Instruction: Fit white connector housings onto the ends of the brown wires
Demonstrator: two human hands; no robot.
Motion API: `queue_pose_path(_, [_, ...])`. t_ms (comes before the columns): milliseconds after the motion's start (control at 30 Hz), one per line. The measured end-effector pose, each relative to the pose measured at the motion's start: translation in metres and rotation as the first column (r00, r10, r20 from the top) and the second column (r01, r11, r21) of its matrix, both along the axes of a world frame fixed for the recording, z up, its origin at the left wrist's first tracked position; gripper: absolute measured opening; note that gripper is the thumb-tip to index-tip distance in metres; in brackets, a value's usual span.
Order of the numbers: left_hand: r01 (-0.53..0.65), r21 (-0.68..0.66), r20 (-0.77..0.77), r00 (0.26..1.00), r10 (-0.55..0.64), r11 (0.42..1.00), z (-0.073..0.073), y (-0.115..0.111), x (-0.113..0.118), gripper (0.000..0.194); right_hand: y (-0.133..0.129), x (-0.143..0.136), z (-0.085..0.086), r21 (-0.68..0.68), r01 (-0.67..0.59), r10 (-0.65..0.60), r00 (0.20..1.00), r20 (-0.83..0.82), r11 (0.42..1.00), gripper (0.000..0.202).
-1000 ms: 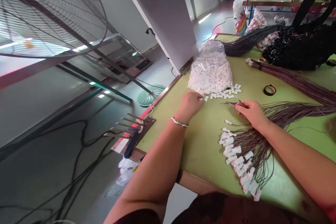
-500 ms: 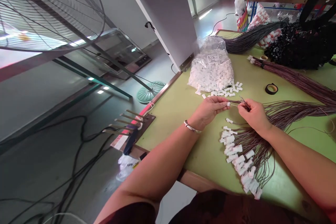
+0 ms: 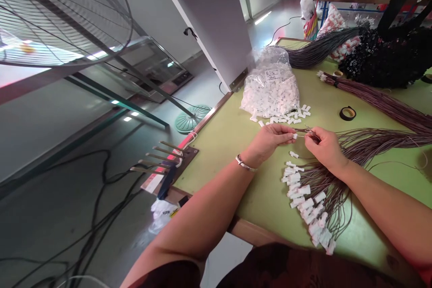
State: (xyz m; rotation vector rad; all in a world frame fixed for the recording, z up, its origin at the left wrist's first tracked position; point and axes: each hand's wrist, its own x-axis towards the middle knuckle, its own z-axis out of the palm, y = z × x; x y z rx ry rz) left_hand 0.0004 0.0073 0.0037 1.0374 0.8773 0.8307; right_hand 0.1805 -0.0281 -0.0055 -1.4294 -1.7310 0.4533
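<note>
Between the thumb and fingers of my left hand (image 3: 272,140) is a small white plastic connector housing (image 3: 294,136). Close to its right, my right hand (image 3: 324,146) pinches thin brown wires (image 3: 313,133); a pale wire length spans the short gap between the hands. Whether its tip sits inside the housing is too small to tell. Below the hands lies a cluster of white connector housings (image 3: 305,204) fitted on the ends of brown wires. The wire bundle (image 3: 371,144) runs off to the right beneath my right hand.
Behind my hands a clear bag (image 3: 270,90) of white housings stands, with loose ones spilled in front. A black tape roll (image 3: 347,113), another brown wire bundle (image 3: 374,96) and a black heap (image 3: 388,58) lie to the right. A pegged block (image 3: 178,162) sits at the left edge.
Both hands keep nearly the same place and grip. The housing in my left hand has turned slightly, and the view has shifted a little.
</note>
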Motion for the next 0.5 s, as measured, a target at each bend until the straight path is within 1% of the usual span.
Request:
queue_pose_path(67, [-0.001, 0.109, -0.094, 0.996, 0.011, 0.994, 0.002, -0.002, 0.001, 0.026, 0.0, 0.001, -0.001, 0.017, 0.006, -0.007, 0.999, 0.041, 1.0, 0.016])
queue_pose_path(133, [-0.017, 0.229, -0.227, 0.971, 0.07, 0.973, 0.003, -0.004, 0.003, 0.024, -0.001, 0.001, 0.0, 0.038, -0.001, -0.002, 0.997, 0.082, 0.999, 0.013])
queue_pose_path(200, [-0.031, 0.362, -0.341, 0.926, 0.163, 0.932, 0.004, -0.006, 0.005, 0.019, -0.002, 0.002, 0.001, 0.05, -0.019, 0.013, 0.994, 0.112, 0.999, 0.011])
queue_pose_path(233, [-0.026, 0.423, -0.374, 0.906, 0.2, 0.906, 0.003, -0.007, 0.006, 0.016, -0.002, 0.002, 0.001, 0.052, -0.032, 0.026, 0.992, 0.121, 0.998, 0.01])
queue_pose_path(267, [-0.014, 0.47, -0.389, 0.894, 0.222, 0.882, 0.003, -0.007, 0.006, 0.013, -0.002, 0.003, 0.002, 0.049, -0.049, 0.042, 0.991, 0.128, 0.998, 0.009])
queue_pose_path(300, [0.004, 0.495, -0.39, 0.895, 0.218, 0.869, 0.003, -0.007, 0.007, 0.012, -0.002, 0.003, 0.002, 0.045, -0.068, 0.062, 0.989, 0.131, 0.997, 0.009])
queue_pose_path(333, [0.029, 0.489, -0.382, 0.906, 0.184, 0.872, 0.002, -0.008, 0.008, 0.012, -0.001, 0.003, 0.002, 0.043, -0.09, 0.083, 0.987, 0.134, 0.995, 0.009])
queue_pose_path(367, [0.058, 0.458, -0.369, 0.92, 0.13, 0.887, 0.002, -0.008, 0.008, 0.013, -0.001, 0.003, 0.002, 0.044, -0.112, 0.105, 0.985, 0.14, 0.993, 0.01])
queue_pose_path(433, [0.101, 0.35, -0.327, 0.945, 0.021, 0.931, 0.002, -0.008, 0.01, 0.015, 0.0, 0.003, 0.003, 0.05, -0.145, 0.136, 0.979, 0.155, 0.988, 0.01])
queue_pose_path(500, [0.093, 0.252, -0.278, 0.96, -0.02, 0.963, 0.001, -0.008, 0.012, 0.014, 0.001, 0.004, 0.003, 0.043, -0.151, 0.143, 0.979, 0.143, 0.988, 0.011])
